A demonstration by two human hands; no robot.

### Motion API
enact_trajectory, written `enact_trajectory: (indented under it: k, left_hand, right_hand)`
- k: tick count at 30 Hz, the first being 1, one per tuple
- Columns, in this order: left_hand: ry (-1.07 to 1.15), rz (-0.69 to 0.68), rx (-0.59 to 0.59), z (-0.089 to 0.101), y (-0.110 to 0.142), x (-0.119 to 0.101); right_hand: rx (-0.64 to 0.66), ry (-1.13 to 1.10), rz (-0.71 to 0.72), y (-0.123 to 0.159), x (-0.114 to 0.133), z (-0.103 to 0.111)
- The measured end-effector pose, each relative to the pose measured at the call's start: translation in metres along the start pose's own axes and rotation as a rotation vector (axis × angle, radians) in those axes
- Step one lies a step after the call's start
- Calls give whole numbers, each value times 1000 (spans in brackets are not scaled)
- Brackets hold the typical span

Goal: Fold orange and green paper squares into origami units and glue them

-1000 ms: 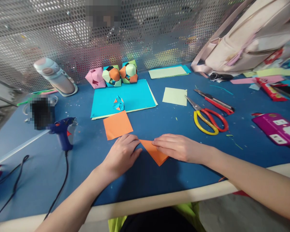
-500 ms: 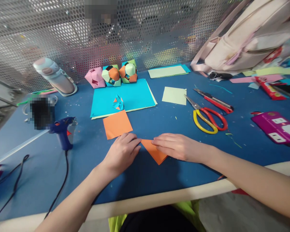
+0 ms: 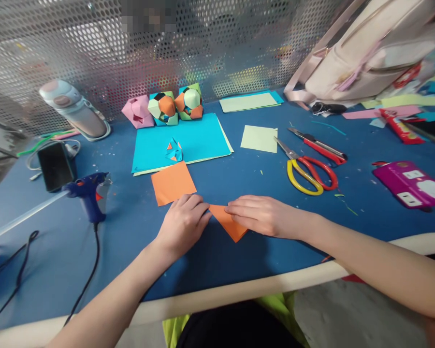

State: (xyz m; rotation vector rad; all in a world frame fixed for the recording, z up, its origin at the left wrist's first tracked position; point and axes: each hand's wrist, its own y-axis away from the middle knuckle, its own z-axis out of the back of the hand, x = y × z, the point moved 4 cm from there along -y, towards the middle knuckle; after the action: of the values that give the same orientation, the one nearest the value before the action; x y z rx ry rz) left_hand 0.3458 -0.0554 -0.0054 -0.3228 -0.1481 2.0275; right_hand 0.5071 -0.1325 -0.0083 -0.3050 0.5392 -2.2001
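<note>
A piece of orange paper (image 3: 229, 223), folded to a triangle, lies on the blue tabletop near the front edge. At its left corner is my left hand (image 3: 184, 223), with fingers curled and thumb and fingertips pinched together at the tip. My right hand (image 3: 264, 215) lies flat over the paper's right part, fingers stretched out and covering that side. Just behind my left hand rests a square orange sheet (image 3: 173, 183). Beyond it, a small blue and orange folded piece (image 3: 174, 150) sits on a stack of blue paper (image 3: 203, 140).
Scissors (image 3: 311, 176), a utility knife (image 3: 321, 146) and a pale square (image 3: 260, 139) are to the right. A glue gun (image 3: 90, 193), phone (image 3: 56, 166) and bottle (image 3: 74, 110) stand left. Paper balls (image 3: 163, 108), a backpack (image 3: 358, 58) and a mesh panel (image 3: 203, 43) are behind.
The view has shifted slightly, so everything sits a little higher and further left. Both hands keep the same place on the folded orange paper.
</note>
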Motion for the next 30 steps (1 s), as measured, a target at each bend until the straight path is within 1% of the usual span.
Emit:
enact_trajectory:
  k: [5, 8, 11, 17, 22, 26, 30]
  left_hand:
    - [-36, 8, -7, -1, 0, -1]
    - [-58, 18, -2, -3, 0, -2]
    - [-85, 54, 11, -3, -2, -4]
    - [-177, 143, 38, -4, -4, -16]
    - [-225, 176, 53, -7, -5, -21]
    - [-208, 203, 56, -9, -5, -20]
    - [-191, 204, 41, -8, -4, -20]
  right_hand:
    - [-7, -15, 7, -1, 1, 2]
    - [-9, -31, -18, -2, 0, 2]
    - [-10, -45, -54, -3, -1, 1]
    - [-15, -39, -62, -2, 0, -1]
    - [13, -27, -60, -2, 0, -1]
    - [72, 12, -32, 1, 2, 0]
    - [126, 33, -52, 3, 2, 2]
